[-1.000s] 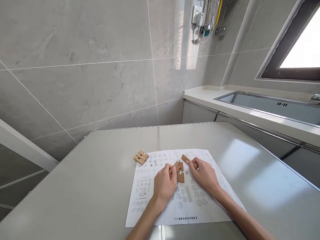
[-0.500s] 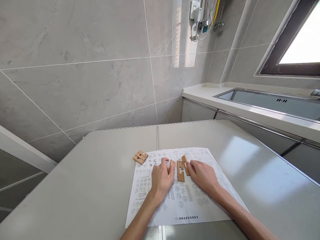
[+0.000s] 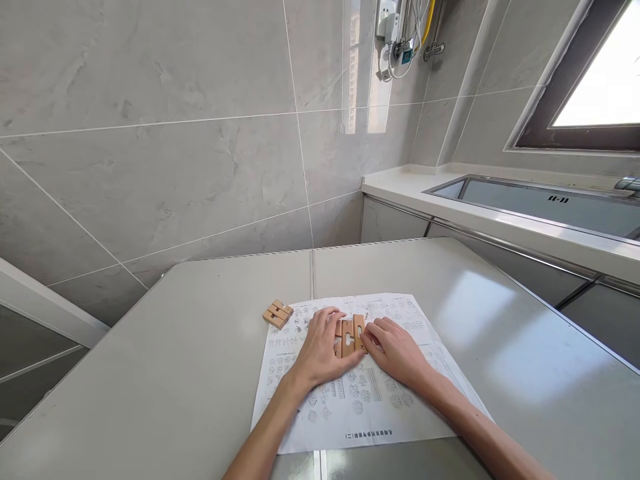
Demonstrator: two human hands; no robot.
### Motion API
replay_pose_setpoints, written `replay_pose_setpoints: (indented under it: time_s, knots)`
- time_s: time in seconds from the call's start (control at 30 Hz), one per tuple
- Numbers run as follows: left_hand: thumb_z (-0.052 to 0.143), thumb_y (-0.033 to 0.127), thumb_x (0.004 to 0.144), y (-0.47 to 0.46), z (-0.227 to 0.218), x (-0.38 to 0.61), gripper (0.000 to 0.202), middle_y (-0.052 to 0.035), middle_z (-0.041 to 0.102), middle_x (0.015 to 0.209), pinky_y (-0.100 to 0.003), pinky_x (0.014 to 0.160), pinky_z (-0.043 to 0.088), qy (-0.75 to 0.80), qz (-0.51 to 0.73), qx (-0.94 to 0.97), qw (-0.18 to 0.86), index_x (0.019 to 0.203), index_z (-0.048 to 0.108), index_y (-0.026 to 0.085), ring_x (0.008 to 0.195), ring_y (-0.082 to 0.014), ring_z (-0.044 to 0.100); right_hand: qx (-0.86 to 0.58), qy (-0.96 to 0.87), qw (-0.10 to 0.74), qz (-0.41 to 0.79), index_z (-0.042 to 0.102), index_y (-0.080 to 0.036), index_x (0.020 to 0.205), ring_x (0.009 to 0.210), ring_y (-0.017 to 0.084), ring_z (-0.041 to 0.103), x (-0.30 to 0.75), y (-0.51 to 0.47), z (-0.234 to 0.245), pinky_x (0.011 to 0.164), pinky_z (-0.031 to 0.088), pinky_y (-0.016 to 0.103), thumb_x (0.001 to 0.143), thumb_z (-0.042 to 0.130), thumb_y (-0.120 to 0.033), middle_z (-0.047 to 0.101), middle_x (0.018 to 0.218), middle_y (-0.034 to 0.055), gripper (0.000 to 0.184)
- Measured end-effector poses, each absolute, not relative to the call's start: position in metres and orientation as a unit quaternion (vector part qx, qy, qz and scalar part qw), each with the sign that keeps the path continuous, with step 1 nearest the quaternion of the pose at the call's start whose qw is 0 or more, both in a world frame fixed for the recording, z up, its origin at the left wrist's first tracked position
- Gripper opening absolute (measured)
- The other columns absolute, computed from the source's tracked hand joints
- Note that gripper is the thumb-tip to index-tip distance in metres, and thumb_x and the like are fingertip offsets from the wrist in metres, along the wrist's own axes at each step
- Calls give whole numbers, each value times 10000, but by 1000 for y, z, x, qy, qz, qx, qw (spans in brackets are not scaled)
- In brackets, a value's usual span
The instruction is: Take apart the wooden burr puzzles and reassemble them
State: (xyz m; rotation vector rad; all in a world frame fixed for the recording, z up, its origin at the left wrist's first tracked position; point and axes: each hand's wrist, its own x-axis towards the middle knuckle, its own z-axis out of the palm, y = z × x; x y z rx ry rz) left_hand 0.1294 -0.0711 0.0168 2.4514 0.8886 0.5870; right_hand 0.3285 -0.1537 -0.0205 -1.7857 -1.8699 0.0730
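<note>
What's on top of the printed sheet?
On the sheet are wooden pieces between the left hand and right hand, plus a wooden block overlapping one corner. Anything printed beneath these is hidden.

Grey marbled tiles with pale joints cover the wall (image 3: 150,180); a socket (image 3: 384,15) and a yellow hose (image 3: 428,27) sit high near the corner; rightward, a dark-framed window (image 3: 607,73) glows white above a sink (image 3: 520,198) in a white counter (image 3: 395,181); cabinets (image 3: 393,217) stand below; glare (image 3: 480,313) brightens the pale tabletop (image 3: 175,353).
</note>
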Motion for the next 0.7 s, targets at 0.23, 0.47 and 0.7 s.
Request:
replay_pose_setpoints:
  time_s: [0.23,0.47,0.7]
  knots:
    - [927,566,704,-52,17,128,1021,-124,596,1475,-536,1123,485,221,179,926,250,1553,428,297,1401,-368,530,-620,-731,280,54,560,-228,873,779,223,609,325,-153,-20,732,469,351,1101,417,-205,677,836,36,270]
    - [940,568,710,-59,15,125,899,-95,705,1301,-527,1045,533,226,214,933,178,1442,516,263,1218,-350,636,-614,-725,303,70,575,-240,974,820,242,663,327,-152,-23,746,512,375,1095,433,-209,722,911,48,189]
    - [829,561,853,-75,12,94,789,-159,672,1397,-602,1072,510,289,263,916,96,1484,486,233,1264,-402,626,-612,-725,302,89,574,-239,996,863,253,662,327,-154,-22,773,522,394,1086,441,-218,722,939,61,162]
